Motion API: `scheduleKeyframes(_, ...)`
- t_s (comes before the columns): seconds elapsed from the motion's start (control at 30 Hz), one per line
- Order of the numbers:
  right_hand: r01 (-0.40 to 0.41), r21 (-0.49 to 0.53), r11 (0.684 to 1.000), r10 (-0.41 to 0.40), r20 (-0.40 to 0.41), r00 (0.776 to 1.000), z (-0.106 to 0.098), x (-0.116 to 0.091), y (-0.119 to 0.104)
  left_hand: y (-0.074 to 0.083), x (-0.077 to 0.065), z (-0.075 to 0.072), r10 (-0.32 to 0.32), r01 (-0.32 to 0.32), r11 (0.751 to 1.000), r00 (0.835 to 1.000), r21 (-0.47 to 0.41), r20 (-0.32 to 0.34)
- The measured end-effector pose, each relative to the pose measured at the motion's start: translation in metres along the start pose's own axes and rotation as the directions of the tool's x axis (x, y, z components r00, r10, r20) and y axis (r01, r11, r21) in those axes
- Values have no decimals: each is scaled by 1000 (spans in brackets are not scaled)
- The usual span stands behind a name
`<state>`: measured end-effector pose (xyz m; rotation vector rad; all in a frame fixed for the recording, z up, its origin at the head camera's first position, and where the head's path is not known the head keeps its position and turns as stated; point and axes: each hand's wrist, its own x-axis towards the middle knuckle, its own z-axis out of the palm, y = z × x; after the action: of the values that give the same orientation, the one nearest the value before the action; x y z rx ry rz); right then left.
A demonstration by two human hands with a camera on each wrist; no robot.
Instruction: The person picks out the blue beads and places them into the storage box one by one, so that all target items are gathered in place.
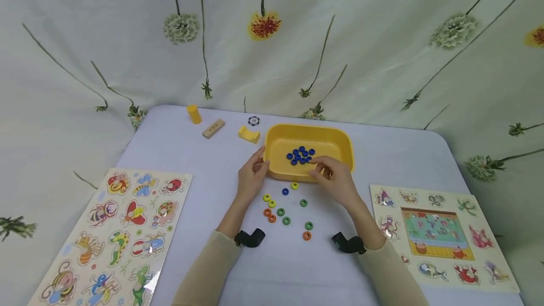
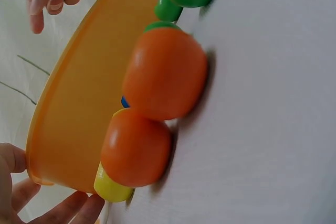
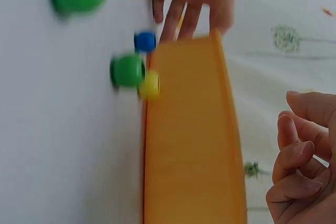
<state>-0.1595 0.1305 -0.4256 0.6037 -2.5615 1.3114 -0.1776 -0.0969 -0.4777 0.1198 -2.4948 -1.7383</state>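
A yellow tray point(image 1: 278, 174) holds several blue beads point(image 1: 298, 157) on its floor. My left hand point(image 1: 250, 176) touches the tray's left end with fairly straight fingers, the thumb near the front corner. Over the tray's front right rim hovers my right hand point(image 1: 333, 176), its fingers loosely bent; the right wrist view shows nothing between thumb and fingertips. In front of the tray lie one blue bead point(image 1: 285, 191) and several loose beads: yellow point(image 1: 295, 185), green point(image 1: 303, 202) and orange point(image 1: 307, 235). Two orange beads point(image 2: 165, 72) loom close in the left wrist view.
A puzzle board with insects point(image 1: 131, 221) lies at left, a sea-animal board point(image 1: 442, 235) at right. Behind the tray's left side are a yellow cylinder point(image 1: 194, 114), a wooden block point(image 1: 214, 128), a round chip point(image 1: 253, 121) and a curved yellow block point(image 1: 249, 134).
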Motion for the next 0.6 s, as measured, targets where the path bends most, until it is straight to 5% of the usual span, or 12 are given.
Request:
scheduleKeyframes(0.27,106,10,994,-106,167,980,31,-11,-17,0,-1,-1,12,-12,1000,1000,-18,0)
scheduleKeyframes(0.6,26,-227,974,34,255,966,59,-15,-5,-2,-1,-1,79,-79,996,997,-30,-24)
